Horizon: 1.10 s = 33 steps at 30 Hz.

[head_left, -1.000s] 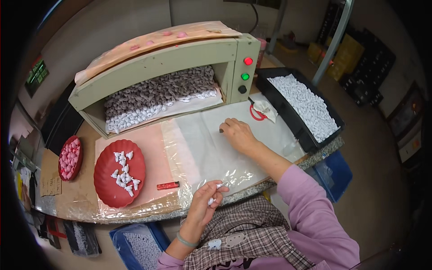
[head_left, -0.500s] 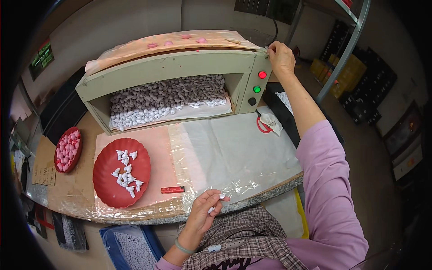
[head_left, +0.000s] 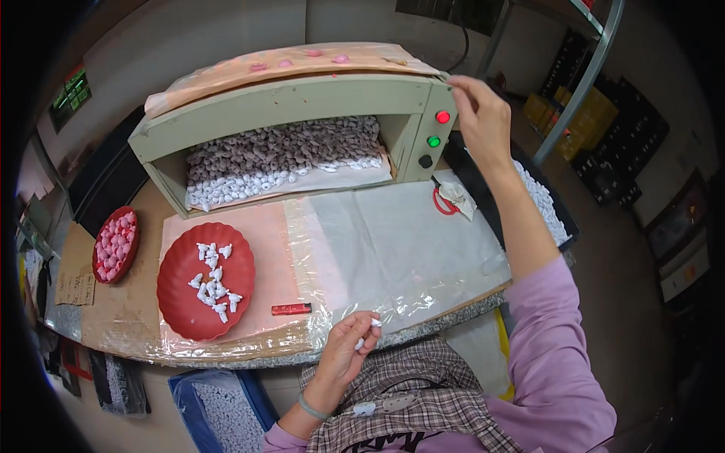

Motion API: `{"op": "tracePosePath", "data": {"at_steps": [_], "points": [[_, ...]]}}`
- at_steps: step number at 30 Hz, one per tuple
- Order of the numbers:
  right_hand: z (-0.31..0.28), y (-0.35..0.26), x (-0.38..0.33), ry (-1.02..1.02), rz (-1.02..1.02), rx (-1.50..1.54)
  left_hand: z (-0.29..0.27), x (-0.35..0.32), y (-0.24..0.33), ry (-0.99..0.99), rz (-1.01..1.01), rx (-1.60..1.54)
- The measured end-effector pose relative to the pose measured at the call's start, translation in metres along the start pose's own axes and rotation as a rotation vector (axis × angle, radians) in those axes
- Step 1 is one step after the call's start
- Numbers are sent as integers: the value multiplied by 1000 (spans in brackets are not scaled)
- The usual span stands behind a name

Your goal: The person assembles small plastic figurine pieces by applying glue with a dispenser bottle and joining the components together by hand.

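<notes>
Close to the table's front edge, my left hand pinches a small white piece between thumb and fingertips. A second white piece is tucked among its curled fingers. My right hand reaches up to the top right corner of a pale green box-shaped machine, fingertips at that corner. Its thumb stands apart from the forefinger, with nothing visible between them. Several small white figures with ear-like points lie in a scalloped red plate on the left. Rows of white and greyish small pieces fill the machine's opening.
A red lighter lies right of the plate. Red-handled scissors sit by crumpled paper. A black tray of white pieces stands right, a red bowl of pink pieces left. A blue bin is below the table.
My right hand stays at the machine's corner, its wrist now raised and its thumb parted from the forefinger. My left hand still pinches the white piece. The view has shifted slightly.
</notes>
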State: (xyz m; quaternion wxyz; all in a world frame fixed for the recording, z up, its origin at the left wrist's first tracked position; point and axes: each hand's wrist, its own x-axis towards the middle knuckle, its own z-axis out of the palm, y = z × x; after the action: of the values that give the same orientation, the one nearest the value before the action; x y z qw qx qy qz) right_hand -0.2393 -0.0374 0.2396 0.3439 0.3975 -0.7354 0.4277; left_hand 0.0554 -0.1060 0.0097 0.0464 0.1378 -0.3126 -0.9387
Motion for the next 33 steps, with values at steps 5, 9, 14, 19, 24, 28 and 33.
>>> {"op": "tracePosePath", "data": {"at_steps": [5, 9, 14, 19, 24, 28, 33], "points": [[-32, -30, -163, -324, -17, 118, 3, 12, 4, -57, 26, -52], [-60, -14, -250, -420, 67, 83, 4, 21, 13, 9, 6, 14], [-93, 40, -300, -88, 528, 26, 8, 21, 10, 47, 23, 90], [-101, 92, -309, 23, 641, -194, 7, 22, -4, 39, -59, 18], [-100, 108, -301, -85, 540, -371, 12, 12, -8, 31, -8, 30], [-96, 119, -298, -180, 530, -425, 12, 12, -3, 67, -29, 53], [-78, 99, -283, -167, 570, 27, 11, 23, 11, 103, 14, 124]]}}
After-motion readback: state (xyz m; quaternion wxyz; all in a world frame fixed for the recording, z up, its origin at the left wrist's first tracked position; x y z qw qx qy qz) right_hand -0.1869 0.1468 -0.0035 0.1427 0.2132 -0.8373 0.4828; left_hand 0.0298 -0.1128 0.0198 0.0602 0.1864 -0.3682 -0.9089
